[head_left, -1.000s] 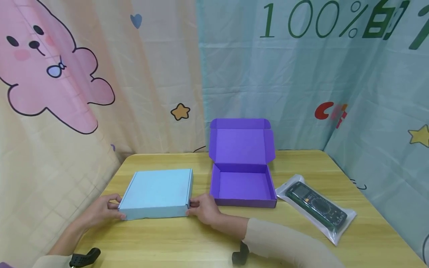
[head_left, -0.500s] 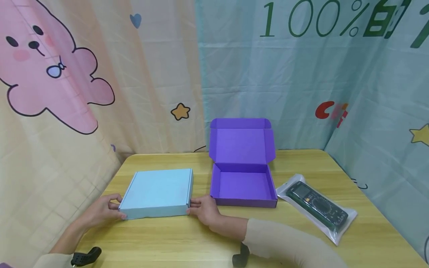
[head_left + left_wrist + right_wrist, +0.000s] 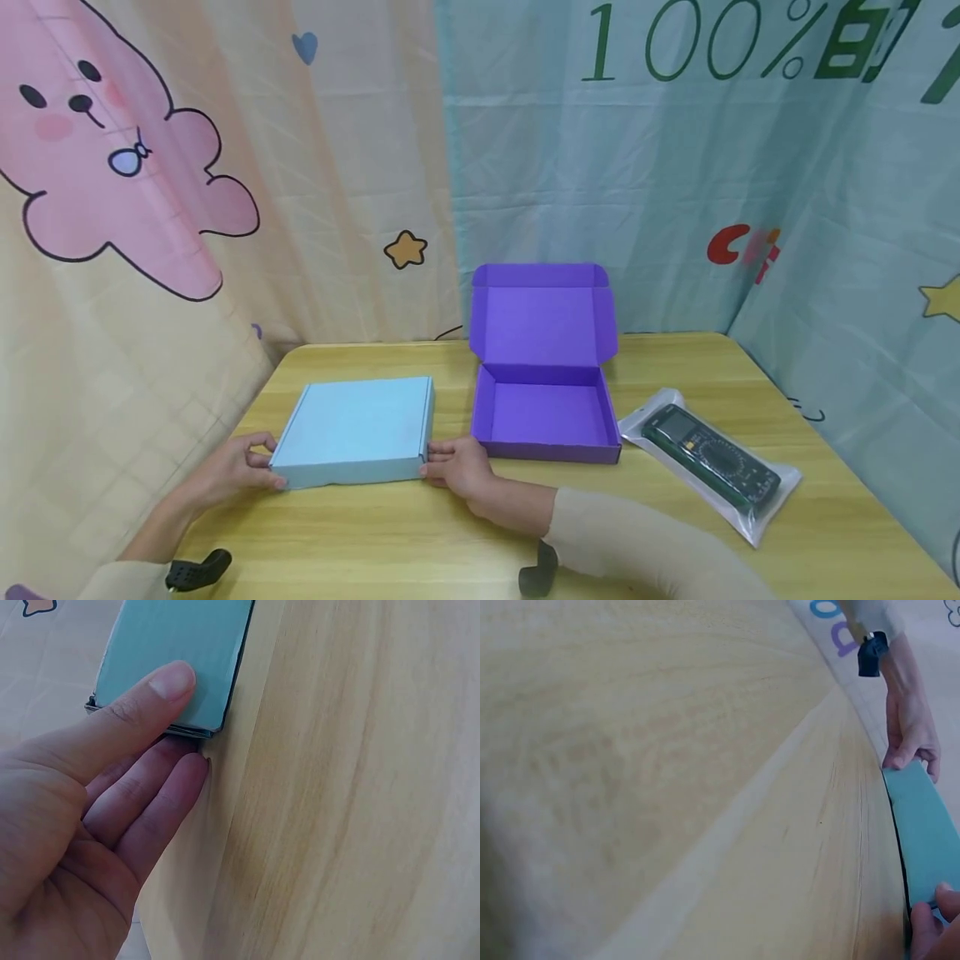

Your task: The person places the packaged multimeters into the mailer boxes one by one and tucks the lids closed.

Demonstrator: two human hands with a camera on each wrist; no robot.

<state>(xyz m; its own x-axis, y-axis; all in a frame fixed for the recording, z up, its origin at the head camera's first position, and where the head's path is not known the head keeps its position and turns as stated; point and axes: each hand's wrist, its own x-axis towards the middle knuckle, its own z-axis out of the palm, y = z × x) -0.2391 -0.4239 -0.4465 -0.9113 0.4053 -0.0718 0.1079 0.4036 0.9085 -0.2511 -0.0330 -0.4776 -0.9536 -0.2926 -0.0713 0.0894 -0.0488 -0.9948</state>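
A closed light blue cardboard box point(image 3: 352, 421) lies flat on the left part of the wooden table. At its near left corner my left hand point(image 3: 236, 468) grips it. The left wrist view shows that thumb point(image 3: 169, 682) on the box's front face point(image 3: 180, 645), with the fingers bent behind the corner. My right hand point(image 3: 461, 471) pinches the near right corner; in the right wrist view only a few of its fingertips point(image 3: 924, 926) show. Right of the box stands an open purple cardboard box point(image 3: 546, 414), its lid raised and nothing inside.
A dark multimeter point(image 3: 712, 454) in a clear plastic bag lies at the right of the wooden table point(image 3: 375, 542). Printed curtains point(image 3: 360, 167) hang behind and at both sides. Black camera mounts point(image 3: 198, 571) are worn at the wrists.
Both hands keep their hold on the light blue box. The whole head view shifts very slightly; nothing else visibly moves.
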